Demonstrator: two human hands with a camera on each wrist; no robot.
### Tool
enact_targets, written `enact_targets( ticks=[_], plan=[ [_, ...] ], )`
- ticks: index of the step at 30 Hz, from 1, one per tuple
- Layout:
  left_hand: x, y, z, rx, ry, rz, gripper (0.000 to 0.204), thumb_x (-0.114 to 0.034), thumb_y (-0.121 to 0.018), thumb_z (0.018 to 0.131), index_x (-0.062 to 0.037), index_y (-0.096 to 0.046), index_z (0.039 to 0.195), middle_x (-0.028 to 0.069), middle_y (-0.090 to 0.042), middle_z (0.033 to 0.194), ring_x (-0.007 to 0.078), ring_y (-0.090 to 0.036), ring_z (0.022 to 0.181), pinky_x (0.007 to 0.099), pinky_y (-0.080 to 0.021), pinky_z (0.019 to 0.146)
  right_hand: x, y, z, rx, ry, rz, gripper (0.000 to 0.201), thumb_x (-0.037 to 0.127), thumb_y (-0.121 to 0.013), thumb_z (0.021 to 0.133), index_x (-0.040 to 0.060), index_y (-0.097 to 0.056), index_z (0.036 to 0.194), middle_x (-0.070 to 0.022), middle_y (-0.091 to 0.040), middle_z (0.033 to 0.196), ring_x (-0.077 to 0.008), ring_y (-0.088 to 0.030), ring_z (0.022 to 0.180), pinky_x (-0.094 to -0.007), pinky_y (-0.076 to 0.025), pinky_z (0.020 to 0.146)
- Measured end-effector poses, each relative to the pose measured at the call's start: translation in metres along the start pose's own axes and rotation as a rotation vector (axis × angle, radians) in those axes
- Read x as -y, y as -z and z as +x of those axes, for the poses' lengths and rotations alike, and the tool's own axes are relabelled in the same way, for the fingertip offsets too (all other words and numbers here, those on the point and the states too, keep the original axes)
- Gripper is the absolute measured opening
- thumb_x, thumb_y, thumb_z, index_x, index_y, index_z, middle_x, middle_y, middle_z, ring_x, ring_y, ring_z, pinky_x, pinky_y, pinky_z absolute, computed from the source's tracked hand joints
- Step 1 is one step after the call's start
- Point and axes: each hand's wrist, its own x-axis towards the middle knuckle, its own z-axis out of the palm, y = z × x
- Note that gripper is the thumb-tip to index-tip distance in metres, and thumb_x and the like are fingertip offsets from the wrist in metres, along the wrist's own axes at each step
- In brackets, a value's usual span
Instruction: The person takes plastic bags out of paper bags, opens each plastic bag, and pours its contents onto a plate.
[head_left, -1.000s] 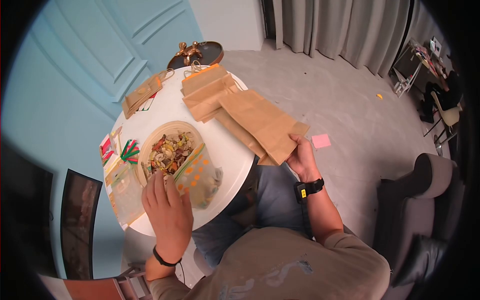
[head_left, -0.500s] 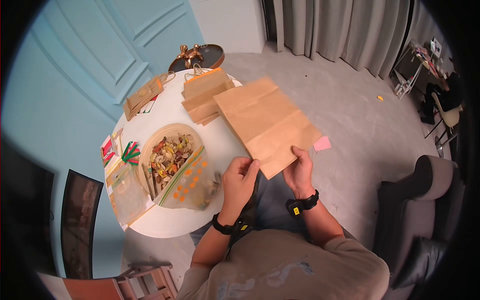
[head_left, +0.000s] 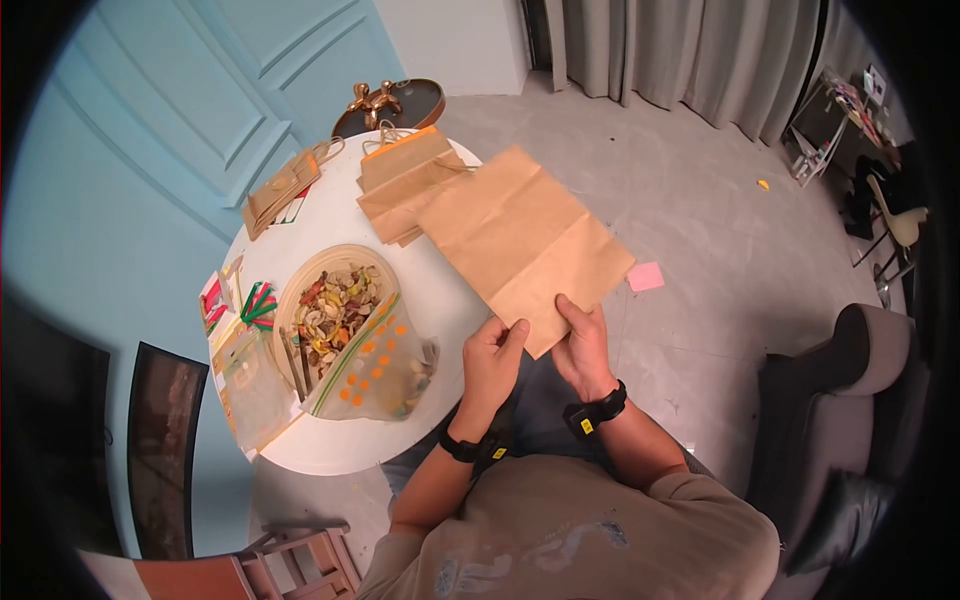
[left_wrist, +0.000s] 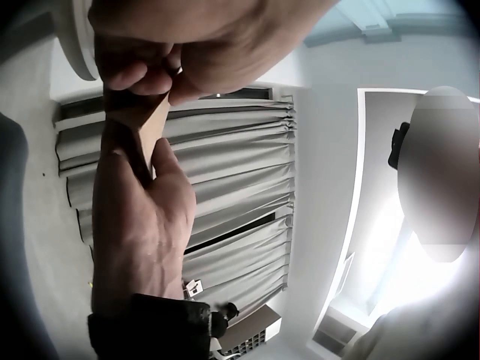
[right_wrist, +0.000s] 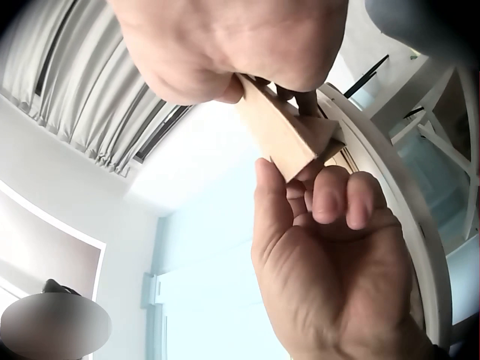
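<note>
Both hands hold a flat brown paper bag [head_left: 525, 240] by its near edge, raised above the near right side of the round white table [head_left: 440, 285]. My left hand [head_left: 490, 370] pinches the bag's left corner, thumb on top. On the right side of that edge, my right hand [head_left: 583, 350] grips with its thumb over the paper and its fingers underneath. In the right wrist view the end of the paper bag [right_wrist: 281, 135] shows as a narrow fold between the hands. More brown paper bags [head_left: 405, 180] lie behind it, partly overlapped by the held one.
A round tray [head_left: 290, 290] of mixed dried pieces stands on the table, with a dotted zip bag [head_left: 375, 365] leaning at its edge. Nearby lie a clear bag [head_left: 255, 380], red and green strips [head_left: 260, 305] and folded handled bags [head_left: 280, 190]. A pink paper [head_left: 646, 276] is on the floor.
The left hand has come from over the zip bag to the paper bag and taken its corner. The paper bag has turned and lifted off the others; both hands now hold it.
</note>
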Motion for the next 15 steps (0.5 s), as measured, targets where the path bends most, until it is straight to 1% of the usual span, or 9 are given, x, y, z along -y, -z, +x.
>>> enact_targets(
  ticks=[3,5,6,8,9,11,12,14,15],
  plan=[
    [0.010,0.000,0.002,0.044,0.068,-0.146,0.027,-0.020,-0.076,0.104,0.0043,-0.072,0.093,0.0038,-0.068,0.073,0.0095,-0.058,0.067,0.0301,-0.049,0.063,0.000,0.002,0.001,0.000,-0.032,0.075,0.049,0.004,-0.059,0.108,-0.0022,-0.045,0.154,-0.0163,-0.059,0.151,-0.0301,-0.062,0.136,-0.0451,-0.053,0.115],
    [0.013,-0.002,0.002,-0.007,-0.073,-0.080,0.025,-0.020,-0.078,0.104,0.0032,-0.071,0.096,0.0023,-0.067,0.075,0.0083,-0.058,0.069,0.0289,-0.049,0.063,0.000,0.004,0.003,-0.001,-0.065,0.098,0.050,0.004,-0.060,0.107,-0.0020,-0.044,0.155,-0.0166,-0.058,0.152,-0.0308,-0.062,0.137,-0.0459,-0.053,0.115],
    [0.019,-0.001,0.002,-0.006,-0.075,-0.081,0.025,-0.020,-0.078,0.104,0.0032,-0.071,0.096,0.0023,-0.067,0.075,0.0083,-0.058,0.069,0.0289,-0.049,0.063,0.000,0.005,0.003,0.003,-0.073,0.123,0.051,0.004,-0.060,0.107,-0.0020,-0.044,0.155,-0.0168,-0.058,0.153,-0.0314,-0.061,0.138,-0.0467,-0.052,0.116],
    [0.027,0.000,0.002,-0.208,-0.079,0.064,0.021,-0.017,-0.079,0.102,0.0018,-0.070,0.103,0.0014,-0.069,0.082,0.0079,-0.059,0.071,0.0282,-0.050,0.064,0.001,0.006,0.004,0.008,-0.081,0.147,0.052,0.004,-0.061,0.107,-0.0019,-0.044,0.156,-0.0170,-0.058,0.154,-0.0321,-0.061,0.139,-0.0476,-0.051,0.117],
    [0.031,-0.001,0.003,-0.208,-0.079,0.063,0.021,-0.017,-0.079,0.102,0.0018,-0.070,0.103,0.0014,-0.069,0.082,0.0079,-0.059,0.071,0.0282,-0.050,0.064,0.002,0.007,0.004,0.029,-0.092,0.166,0.053,0.004,-0.061,0.106,-0.0018,-0.045,0.156,-0.0170,-0.058,0.154,-0.0325,-0.060,0.140,-0.0483,-0.051,0.118],
    [0.025,-0.001,0.005,-0.134,-0.035,-0.240,0.022,-0.015,-0.080,0.101,0.0012,-0.067,0.108,0.0007,-0.069,0.089,0.0077,-0.060,0.076,0.0267,-0.051,0.067,0.003,0.010,0.002,0.050,-0.103,0.182,0.053,0.004,-0.062,0.106,-0.0017,-0.045,0.156,-0.0169,-0.057,0.155,-0.0329,-0.059,0.141,-0.0490,-0.050,0.119],
    [0.025,-0.002,0.005,-0.140,-0.037,-0.243,0.022,-0.015,-0.080,0.101,0.0012,-0.067,0.108,0.0007,-0.069,0.089,0.0077,-0.060,0.076,0.0267,-0.051,0.067,0.004,0.013,0.002,0.041,-0.124,0.198,0.053,0.004,-0.062,0.106,-0.0014,-0.045,0.156,-0.0168,-0.058,0.155,-0.0333,-0.059,0.141,-0.0497,-0.049,0.119],
    [0.027,0.002,0.004,-0.014,0.083,-0.337,0.022,-0.013,-0.080,0.101,0.0016,-0.067,0.109,0.0009,-0.069,0.093,0.0072,-0.060,0.080,0.0247,-0.050,0.072,0.007,0.014,0.004,0.057,-0.148,0.214,0.054,0.004,-0.062,0.106,-0.0012,-0.045,0.157,-0.0166,-0.058,0.155,-0.0337,-0.059,0.142,-0.0504,-0.049,0.120],
    [0.027,0.002,0.002,-0.027,0.070,-0.336,0.022,-0.013,-0.080,0.101,0.0016,-0.067,0.109,0.0009,-0.069,0.093,0.0072,-0.060,0.080,0.0247,-0.050,0.072,0.013,0.015,0.007,0.035,-0.108,0.188,0.056,0.005,-0.063,0.106,0.0004,-0.044,0.158,-0.0153,-0.057,0.156,-0.0336,-0.058,0.143,-0.0503,-0.047,0.121]
  ],
)
